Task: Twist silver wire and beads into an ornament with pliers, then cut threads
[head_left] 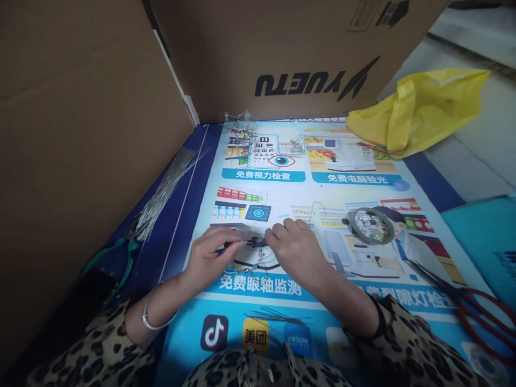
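Beaded wire piece (260,260) sits at mid-sheet, between the two hands. Behind it stands a large cardboard box (282,54), printed YUETU upside down. The printed sheet (278,196) covers much of the blue surface (169,252). A yellow bag (439,110) lies at the far right, a turquoise item (484,236) nearer. The left hand (212,255) has thumb and forefinger together on the piece's left side; the right hand (296,252) curls at its other side, its fingertips hidden, so their grip cannot be told. Red-handled scissors (455,295) lie right, turquoise-handled pliers (110,258) left, just beside a bundle of silvery wires (165,191). Smaller still are a round dish (373,226), some beaded wire clusters (244,126) near the box and thin dark wires (276,316) near the person.
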A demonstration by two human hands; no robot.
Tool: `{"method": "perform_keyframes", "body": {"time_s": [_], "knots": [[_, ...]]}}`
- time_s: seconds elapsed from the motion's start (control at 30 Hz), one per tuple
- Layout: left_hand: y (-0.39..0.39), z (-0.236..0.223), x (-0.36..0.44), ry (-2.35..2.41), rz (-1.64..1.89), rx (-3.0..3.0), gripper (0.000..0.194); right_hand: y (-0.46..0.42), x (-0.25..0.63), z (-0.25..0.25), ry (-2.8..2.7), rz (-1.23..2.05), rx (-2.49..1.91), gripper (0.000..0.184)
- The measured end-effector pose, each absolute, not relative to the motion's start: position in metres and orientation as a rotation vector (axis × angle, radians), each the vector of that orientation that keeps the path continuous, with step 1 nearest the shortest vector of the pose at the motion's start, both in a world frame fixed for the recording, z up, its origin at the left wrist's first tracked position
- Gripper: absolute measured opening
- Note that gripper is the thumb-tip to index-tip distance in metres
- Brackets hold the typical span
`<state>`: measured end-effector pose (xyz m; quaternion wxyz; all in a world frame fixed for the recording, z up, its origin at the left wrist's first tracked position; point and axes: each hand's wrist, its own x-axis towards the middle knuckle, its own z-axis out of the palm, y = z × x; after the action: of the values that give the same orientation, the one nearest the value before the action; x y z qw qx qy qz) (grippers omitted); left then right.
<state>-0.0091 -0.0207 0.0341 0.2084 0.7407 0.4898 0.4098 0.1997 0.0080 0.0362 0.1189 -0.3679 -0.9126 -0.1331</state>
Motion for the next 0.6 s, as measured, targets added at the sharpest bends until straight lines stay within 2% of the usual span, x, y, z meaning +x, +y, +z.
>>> {"method": "perform_keyframes", "body": {"time_s": [0.6], "knots": [[-0.009, 0.017, -0.015, 1.426, 1.053, 2.296, 0.005, 0.017, 0.192, 0.043, -2.822, -0.244, -1.098, 0.01]]}}
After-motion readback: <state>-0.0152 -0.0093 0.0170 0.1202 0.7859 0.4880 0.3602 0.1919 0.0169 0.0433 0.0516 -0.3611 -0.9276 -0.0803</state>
